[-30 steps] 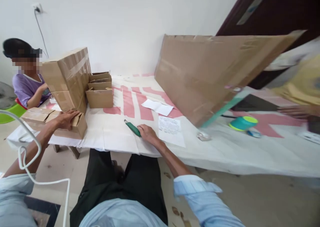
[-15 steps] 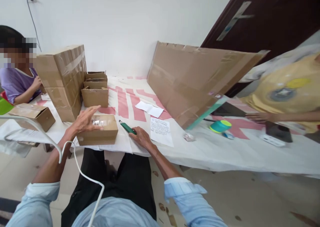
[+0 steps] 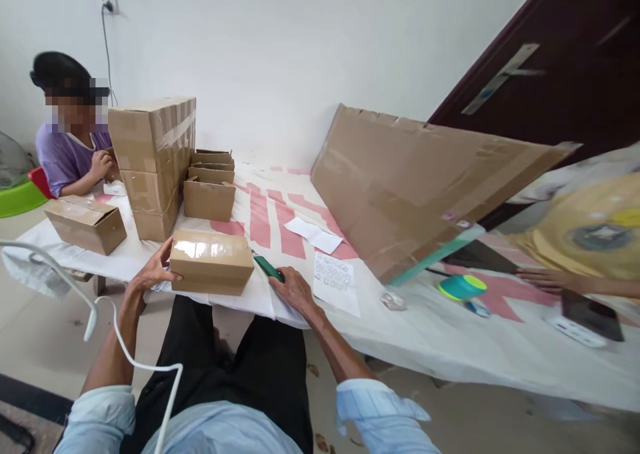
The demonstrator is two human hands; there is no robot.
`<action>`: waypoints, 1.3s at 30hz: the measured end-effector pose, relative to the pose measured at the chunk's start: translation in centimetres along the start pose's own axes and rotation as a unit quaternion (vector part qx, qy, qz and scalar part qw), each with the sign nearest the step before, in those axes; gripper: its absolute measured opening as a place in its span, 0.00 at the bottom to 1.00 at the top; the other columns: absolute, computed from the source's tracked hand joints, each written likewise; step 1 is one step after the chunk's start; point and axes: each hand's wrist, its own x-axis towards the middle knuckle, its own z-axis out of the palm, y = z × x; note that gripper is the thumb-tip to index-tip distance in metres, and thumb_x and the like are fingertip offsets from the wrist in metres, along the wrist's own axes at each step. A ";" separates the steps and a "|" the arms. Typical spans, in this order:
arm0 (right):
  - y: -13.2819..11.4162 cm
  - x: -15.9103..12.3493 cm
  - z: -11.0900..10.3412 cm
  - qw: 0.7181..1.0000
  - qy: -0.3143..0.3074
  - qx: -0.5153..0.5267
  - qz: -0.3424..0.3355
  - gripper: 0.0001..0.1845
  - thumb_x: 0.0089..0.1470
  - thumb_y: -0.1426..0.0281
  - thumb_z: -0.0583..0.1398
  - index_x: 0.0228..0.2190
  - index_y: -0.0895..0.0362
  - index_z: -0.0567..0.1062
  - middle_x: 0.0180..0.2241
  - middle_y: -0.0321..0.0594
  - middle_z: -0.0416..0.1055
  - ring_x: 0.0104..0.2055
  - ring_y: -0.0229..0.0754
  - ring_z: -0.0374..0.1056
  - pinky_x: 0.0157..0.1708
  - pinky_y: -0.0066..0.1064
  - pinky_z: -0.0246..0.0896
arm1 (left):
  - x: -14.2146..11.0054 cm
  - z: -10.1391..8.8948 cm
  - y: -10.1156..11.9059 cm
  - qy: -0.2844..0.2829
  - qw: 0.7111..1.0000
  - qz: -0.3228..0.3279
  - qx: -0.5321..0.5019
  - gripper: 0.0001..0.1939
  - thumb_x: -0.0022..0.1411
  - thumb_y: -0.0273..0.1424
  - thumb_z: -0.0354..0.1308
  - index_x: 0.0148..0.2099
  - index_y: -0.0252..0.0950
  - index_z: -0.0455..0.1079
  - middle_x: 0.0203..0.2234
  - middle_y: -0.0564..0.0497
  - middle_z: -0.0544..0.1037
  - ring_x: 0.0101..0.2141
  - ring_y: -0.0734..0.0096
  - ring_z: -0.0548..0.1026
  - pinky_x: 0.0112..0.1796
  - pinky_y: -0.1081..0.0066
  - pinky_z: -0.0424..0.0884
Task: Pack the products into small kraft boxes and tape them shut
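Observation:
A closed cardboard box [image 3: 213,271] with shiny clear tape across its top lies at the table's front edge. My left hand [image 3: 156,267] grips its left end, thumb on the front side and fingers behind the corner. To the right of the box, my right hand [image 3: 295,287] rests on the table, closed around a green utility knife [image 3: 269,268]. The knife's tip points toward the box's right end. Whether its blade is out cannot be made out.
Stacked taped boxes [image 3: 150,167] and flattish open cartons [image 3: 210,199] stand behind. Another box [image 3: 86,225] sits left. Right are printed paper [image 3: 334,284], a large cardboard panel [image 3: 430,187], a tape roll [image 3: 461,287] and a phone [image 3: 593,314]. Two people sit at the table. A white cable [image 3: 150,367] hangs before me.
My left hand has gone from the top of the box down to its left end. My right hand still holds the knife. The camera view has shifted left.

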 end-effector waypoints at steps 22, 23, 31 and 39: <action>-4.6 0.3 -6.4 0.962 0.175 0.207 -0.019 0.21 0.64 0.57 0.55 0.42 0.58 0.81 0.45 0.54 0.78 0.45 0.52 0.74 0.47 0.42 0.72 | -1.5 9.4 4.2 0.193 0.954 0.133 0.186 0.54 0.40 0.44 0.81 0.67 0.39 0.65 0.66 0.36 0.71 0.64 0.39 0.71 0.63 0.44 0.66; -6.4 0.0 -8.0 0.951 0.208 0.217 -0.068 0.20 0.65 0.57 0.56 0.42 0.58 0.81 0.46 0.53 0.77 0.44 0.52 0.74 0.46 0.43 0.72 | -1.4 9.6 4.3 0.195 0.952 0.138 0.193 0.55 0.40 0.44 0.82 0.68 0.39 0.65 0.66 0.36 0.71 0.64 0.38 0.70 0.64 0.44 0.65; -20.4 -3.2 -15.8 0.853 0.125 -0.042 -0.505 0.07 0.65 0.73 0.63 0.38 0.53 0.82 0.43 0.45 0.78 0.50 0.52 0.69 0.52 0.45 0.67 | -0.7 11.9 6.4 0.204 0.940 0.153 0.225 0.53 0.42 0.42 0.81 0.68 0.42 0.65 0.66 0.38 0.72 0.66 0.37 0.68 0.65 0.43 0.62; -21.3 -0.5 -15.3 0.827 -0.014 -0.245 -0.505 0.04 0.59 0.75 0.68 0.34 0.57 0.84 0.40 0.47 0.78 0.46 0.50 0.67 0.47 0.40 0.61 | -0.7 12.8 7.8 0.194 0.946 0.142 0.215 0.54 0.41 0.39 0.80 0.70 0.45 0.64 0.67 0.39 0.70 0.67 0.34 0.66 0.64 0.40 0.62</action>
